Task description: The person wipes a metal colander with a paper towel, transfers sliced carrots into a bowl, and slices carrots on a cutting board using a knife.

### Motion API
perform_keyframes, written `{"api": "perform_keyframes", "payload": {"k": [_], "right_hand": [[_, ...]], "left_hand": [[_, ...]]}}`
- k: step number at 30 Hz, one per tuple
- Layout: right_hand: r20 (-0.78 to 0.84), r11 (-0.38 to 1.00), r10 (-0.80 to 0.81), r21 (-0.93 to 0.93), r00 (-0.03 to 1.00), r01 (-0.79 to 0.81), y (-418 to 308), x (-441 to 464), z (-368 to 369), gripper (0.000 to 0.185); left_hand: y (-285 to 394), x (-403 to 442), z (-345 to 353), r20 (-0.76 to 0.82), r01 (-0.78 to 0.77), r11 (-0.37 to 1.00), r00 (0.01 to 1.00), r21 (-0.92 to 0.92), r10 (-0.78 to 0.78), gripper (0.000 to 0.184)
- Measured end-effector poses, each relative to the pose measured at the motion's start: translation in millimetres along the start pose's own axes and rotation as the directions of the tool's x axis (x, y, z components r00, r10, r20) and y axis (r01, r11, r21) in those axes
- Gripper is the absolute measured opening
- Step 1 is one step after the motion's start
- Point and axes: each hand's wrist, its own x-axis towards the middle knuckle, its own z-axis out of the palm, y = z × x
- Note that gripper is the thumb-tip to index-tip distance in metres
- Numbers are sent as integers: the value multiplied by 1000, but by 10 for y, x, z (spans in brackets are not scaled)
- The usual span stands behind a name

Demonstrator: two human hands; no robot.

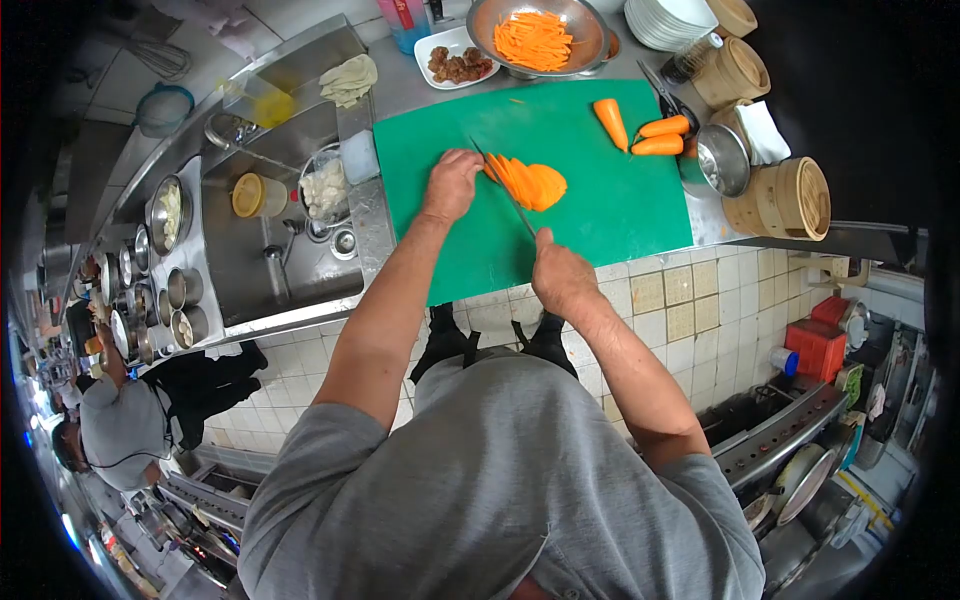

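Note:
My right hand [562, 275] is wrapped round the handle of a kitchen knife [508, 194], whose blade slants up and left over the green cutting board [420, 240]. Against the blade's left side, near its far end, my left hand [454, 182] has its fingers bent down around the end of a carrot; most of that piece is hidden. Thin carrot slices [532, 184] lie fanned out and overlapping just right of the blade. Farther right on the board rest three peeled carrots [611, 123], whole or nearly so.
Behind the board stand a metal bowl [482, 30] of carrot strips and a white dish [433, 77] of brown pieces. Bamboo steamers [775, 199] and a metal cup [722, 160] line the right edge. A sink [235, 280] lies left; a co-worker [125, 425] stands beyond it.

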Motion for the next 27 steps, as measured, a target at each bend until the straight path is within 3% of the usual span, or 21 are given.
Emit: {"api": "perform_keyframes", "payload": {"k": [11, 17, 19, 22, 24, 25, 27], "right_hand": [[-31, 1000, -1, 25, 1000, 2, 14, 619, 204, 24], [-167, 968, -125, 197, 978, 157, 226, 406, 92, 28], [-344, 994, -36, 85, 938, 69, 442, 273, -93, 28], [-384, 996, 84, 43, 920, -73, 851, 331, -378, 28], [-564, 999, 28, 4, 825, -32, 1155, 474, -365, 28], [-573, 999, 35, 16, 819, -32, 1259, 540, -350, 28], [-570, 1000, -17, -7, 822, 15, 1374, 579, -352, 30]], "left_hand": [[71, 22, -82, 66, 34, 999, 997, -3, -34, 11], [89, 14, -116, 144, 36, 998, 989, 52, -43, 23], [99, 10, -145, 152, 25, 997, 988, 72, -36, 26], [165, -40, -137, 148, 38, 997, 988, 71, -49, 28], [142, -103, -146, 167, 115, 990, 978, 86, -128, 27], [170, -140, -157, 173, 101, 991, 978, 91, -115, 27], [322, -268, -198, 261, 349, 937, 903, 19, -342, 25]]}}
